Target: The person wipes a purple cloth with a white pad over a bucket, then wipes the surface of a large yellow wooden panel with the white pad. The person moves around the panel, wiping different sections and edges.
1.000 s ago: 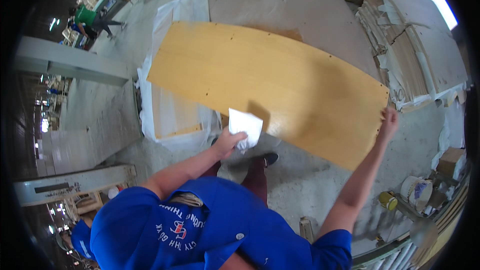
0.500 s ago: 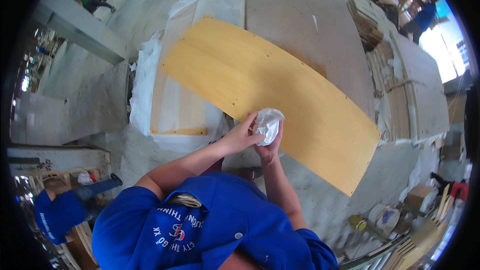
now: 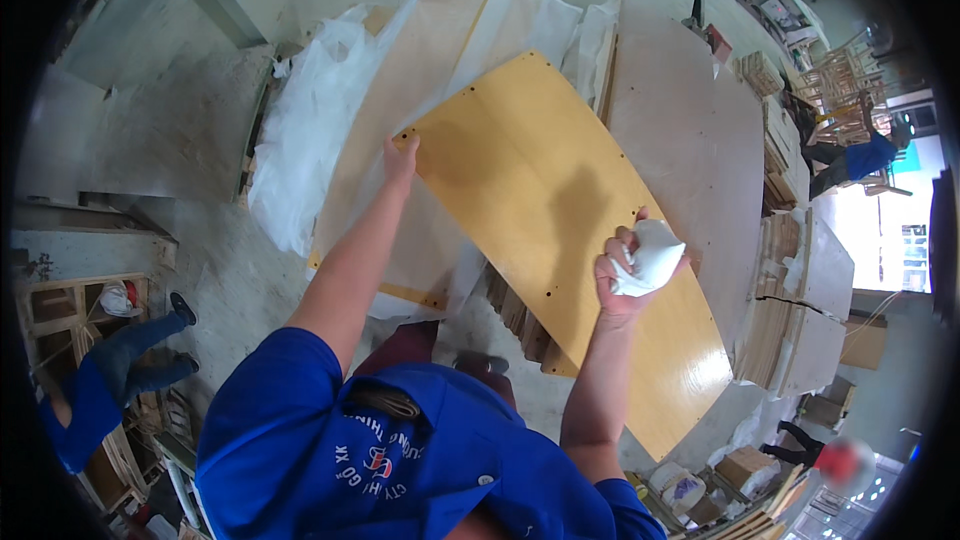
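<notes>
A long yellow-varnished wooden board with small dark holes along its edges lies slanted in front of me. My left hand grips its left corner, thumb on top; the other fingers are hidden. Over the right part of the board, my right hand is closed round a crumpled white wad; whether it is cloth or thin foam I cannot tell. The hand's shadow falls across the glossy face.
Boards wrapped in white sheeting lie under and left of the yellow board. A wide brown panel stack is beyond it, with more stacked panels at right. Other people work at far left and far right.
My left hand has left the white wad and taken hold of the board's left corner. My right hand has carried the wad to the right. The view has shifted, and the board appears turned more steeply.
</notes>
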